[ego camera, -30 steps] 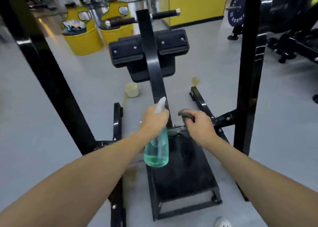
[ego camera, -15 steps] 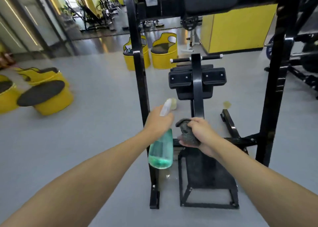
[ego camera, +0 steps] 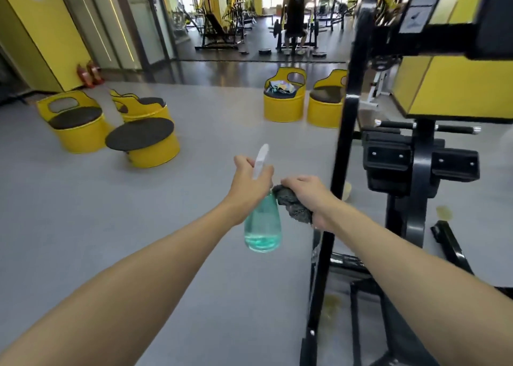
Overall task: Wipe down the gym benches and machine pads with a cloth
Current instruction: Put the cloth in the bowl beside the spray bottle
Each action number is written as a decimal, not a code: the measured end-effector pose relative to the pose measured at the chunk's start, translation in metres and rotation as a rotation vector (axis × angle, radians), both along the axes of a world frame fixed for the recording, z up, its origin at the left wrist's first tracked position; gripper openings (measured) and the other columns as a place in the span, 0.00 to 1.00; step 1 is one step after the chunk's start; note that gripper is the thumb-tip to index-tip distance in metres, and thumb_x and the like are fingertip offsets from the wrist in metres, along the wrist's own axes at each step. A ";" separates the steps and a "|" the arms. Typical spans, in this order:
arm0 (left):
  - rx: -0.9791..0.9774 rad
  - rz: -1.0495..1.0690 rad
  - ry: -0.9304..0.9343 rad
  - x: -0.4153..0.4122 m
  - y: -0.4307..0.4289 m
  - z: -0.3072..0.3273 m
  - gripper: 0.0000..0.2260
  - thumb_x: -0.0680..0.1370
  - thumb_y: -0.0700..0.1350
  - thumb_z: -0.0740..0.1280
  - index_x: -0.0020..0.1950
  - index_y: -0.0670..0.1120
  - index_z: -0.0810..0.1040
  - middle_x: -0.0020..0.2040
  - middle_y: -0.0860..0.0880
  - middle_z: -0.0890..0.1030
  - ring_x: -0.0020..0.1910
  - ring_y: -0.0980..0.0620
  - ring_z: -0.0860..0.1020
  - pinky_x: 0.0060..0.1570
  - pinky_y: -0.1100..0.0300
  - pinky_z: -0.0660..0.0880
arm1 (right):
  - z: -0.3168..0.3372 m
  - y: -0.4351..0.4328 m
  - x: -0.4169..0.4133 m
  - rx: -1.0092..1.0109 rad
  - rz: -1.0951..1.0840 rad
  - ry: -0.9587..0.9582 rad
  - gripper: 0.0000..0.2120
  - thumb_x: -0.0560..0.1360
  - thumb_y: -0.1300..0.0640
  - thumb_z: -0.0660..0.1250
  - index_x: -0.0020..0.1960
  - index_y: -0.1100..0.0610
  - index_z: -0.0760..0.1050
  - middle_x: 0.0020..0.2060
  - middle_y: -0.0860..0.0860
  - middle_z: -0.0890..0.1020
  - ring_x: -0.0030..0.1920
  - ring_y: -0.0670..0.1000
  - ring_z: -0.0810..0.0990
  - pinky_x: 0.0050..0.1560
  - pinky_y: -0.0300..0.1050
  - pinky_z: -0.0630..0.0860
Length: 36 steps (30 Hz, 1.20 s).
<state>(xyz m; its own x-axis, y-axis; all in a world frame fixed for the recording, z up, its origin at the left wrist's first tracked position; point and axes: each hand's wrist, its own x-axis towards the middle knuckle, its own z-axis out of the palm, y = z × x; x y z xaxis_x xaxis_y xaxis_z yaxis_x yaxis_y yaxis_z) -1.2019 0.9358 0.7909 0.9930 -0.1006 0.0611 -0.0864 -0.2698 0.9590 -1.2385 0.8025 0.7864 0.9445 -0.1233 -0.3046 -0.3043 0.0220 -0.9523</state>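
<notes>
1. Your left hand [ego camera: 251,181] grips the spray bottle [ego camera: 263,227] by the neck, fingers curled under its white nozzle, out over the grey floor [ego camera: 194,227].
2. Your right hand [ego camera: 308,193] is closed round a bunched dark grey cloth [ego camera: 291,204]. The cloth is in the air, touching the bottle's shoulder and on no pad.
3. A black upright post [ego camera: 341,149] stands just right of your right hand, between you and the machine's two black pads [ego camera: 387,157].
4. A black centre beam [ego camera: 422,177] runs up between those pads, with short handle bars [ego camera: 455,129] above them.
5. To your left, well apart, sit a yellow barrel seat [ego camera: 75,121] and a yellow drum with a round dark top [ego camera: 144,141].
6. The bottle shows teal liquid, densest in its lower part.
7. Further back, one yellow barrel seat [ego camera: 283,107] holds a colourful heap [ego camera: 280,87]; you cannot tell what it is. Its neighbour [ego camera: 324,110] shows only a dark cushion.
8. A pale cup [ego camera: 347,191] sits half hidden behind the post; its contents are not visible.
9. Two red fire extinguishers [ego camera: 90,73] stand by the yellow wall.
</notes>
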 end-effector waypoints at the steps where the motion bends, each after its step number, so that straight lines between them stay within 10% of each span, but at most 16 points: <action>1: 0.017 0.018 -0.027 0.027 0.023 0.001 0.10 0.80 0.46 0.64 0.53 0.44 0.63 0.48 0.41 0.77 0.40 0.51 0.75 0.38 0.59 0.72 | 0.004 0.022 0.024 -0.007 0.020 -0.015 0.06 0.77 0.58 0.66 0.41 0.56 0.76 0.32 0.55 0.76 0.24 0.50 0.71 0.26 0.38 0.69; 11: 0.051 0.004 -0.125 0.267 0.108 0.010 0.09 0.76 0.44 0.71 0.40 0.43 0.74 0.33 0.50 0.74 0.32 0.55 0.71 0.28 0.67 0.68 | 0.014 0.115 0.245 -0.144 0.159 -0.101 0.15 0.75 0.50 0.71 0.60 0.53 0.79 0.43 0.49 0.83 0.31 0.45 0.78 0.27 0.39 0.74; 19: 0.274 -0.203 -0.107 0.524 0.078 -0.013 0.05 0.75 0.44 0.74 0.41 0.46 0.83 0.33 0.50 0.77 0.32 0.55 0.72 0.29 0.70 0.68 | -0.033 0.083 0.510 -0.196 -0.046 -0.058 0.08 0.75 0.52 0.69 0.47 0.57 0.82 0.41 0.55 0.84 0.39 0.52 0.81 0.35 0.43 0.76; 25: 0.403 -0.338 -0.118 0.695 0.002 -0.004 0.06 0.75 0.45 0.75 0.47 0.43 0.83 0.43 0.41 0.82 0.39 0.49 0.77 0.48 0.50 0.78 | -0.025 0.020 0.660 -0.176 -0.132 0.036 0.08 0.75 0.54 0.67 0.42 0.57 0.80 0.35 0.55 0.80 0.28 0.52 0.74 0.28 0.42 0.74; 36: 0.576 -0.773 -0.187 1.008 -0.249 -0.057 0.08 0.75 0.47 0.73 0.45 0.43 0.80 0.40 0.43 0.83 0.40 0.43 0.82 0.44 0.44 0.81 | -0.080 -0.201 0.911 -0.103 -0.614 0.184 0.13 0.75 0.55 0.68 0.34 0.56 0.71 0.27 0.55 0.74 0.27 0.53 0.65 0.28 0.44 0.73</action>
